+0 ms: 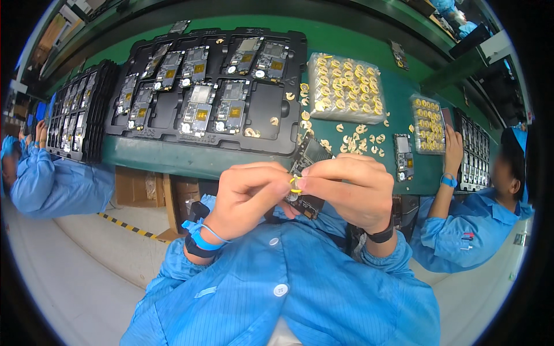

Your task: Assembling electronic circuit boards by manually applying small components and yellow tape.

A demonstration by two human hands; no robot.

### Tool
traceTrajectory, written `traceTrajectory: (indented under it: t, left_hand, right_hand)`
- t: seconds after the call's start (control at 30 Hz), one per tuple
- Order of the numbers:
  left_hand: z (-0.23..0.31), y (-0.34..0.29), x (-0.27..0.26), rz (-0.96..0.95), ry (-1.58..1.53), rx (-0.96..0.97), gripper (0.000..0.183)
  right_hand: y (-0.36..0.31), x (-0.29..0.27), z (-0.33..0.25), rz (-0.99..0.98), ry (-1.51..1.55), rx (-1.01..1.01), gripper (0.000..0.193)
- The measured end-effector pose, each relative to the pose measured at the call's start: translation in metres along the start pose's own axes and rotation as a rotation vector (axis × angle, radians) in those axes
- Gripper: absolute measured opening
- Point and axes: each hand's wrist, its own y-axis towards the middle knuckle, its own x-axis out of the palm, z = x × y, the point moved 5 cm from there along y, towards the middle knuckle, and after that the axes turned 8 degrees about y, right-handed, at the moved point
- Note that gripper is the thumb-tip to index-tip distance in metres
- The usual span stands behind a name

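Close in front of my chest, my left hand (pixel 252 195) and my right hand (pixel 353 187) meet with their fingertips pinched together. Between them is a small yellow ring-shaped part (pixel 295 185), touched by both thumbs and forefingers. A dark circuit board (pixel 312 151) stands tilted right behind the fingertips; lower fingers of my left hand seem to support it from below. My hands cover its middle, so exactly how the yellow part meets the board cannot be seen. Small cream, C-shaped pieces (pixel 356 141) lie loose on the green mat beyond my right hand.
A black tray (pixel 268 139) with several circuit boards lies ahead left. Stacked black trays (pixel 92 138) stand farther left. Clear trays (pixel 346 115) hold round yellow parts; a similar tray (pixel 427 149) sits right. A single board (pixel 404 157) lies between. Co-workers (pixel 467 222) sit either side.
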Motion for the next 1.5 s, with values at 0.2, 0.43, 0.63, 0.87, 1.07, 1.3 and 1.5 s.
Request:
traceTrajectory:
  t: [0.2,0.43,0.63,0.87,1.07,1.3,1.5]
  left_hand:
    - [-0.004,0.000,-0.001,0.052,-0.069,-0.050,0.016]
    - [0.005,0.002,-0.001,0.092,0.166,0.055,0.013]
    - [0.015,0.002,-0.002,0.007,0.323,0.084,0.025]
    - [0.010,-0.002,-0.016,0.025,0.414,0.017,0.068]
    - [0.010,-0.003,-0.018,0.075,0.254,-0.032,0.089]
    - [0.004,-0.008,-0.021,0.059,0.308,-0.013,0.081]
    - [0.001,-0.010,-0.020,0.065,0.380,0.033,0.076]
  right_hand:
    - [-0.005,0.004,0.008,0.063,0.059,0.045,0.024]
    - [-0.007,0.005,0.014,0.079,0.245,0.375,0.024]
    - [-0.008,0.004,0.016,0.096,0.324,0.454,0.010]
    - [0.003,0.003,0.005,0.081,0.296,0.535,0.005]
    - [0.010,0.017,0.006,0.020,0.217,0.577,0.004]
    - [0.010,0.021,0.004,-0.027,0.172,0.621,0.004]
    - [0.009,0.024,0.003,-0.032,0.132,0.572,0.005]
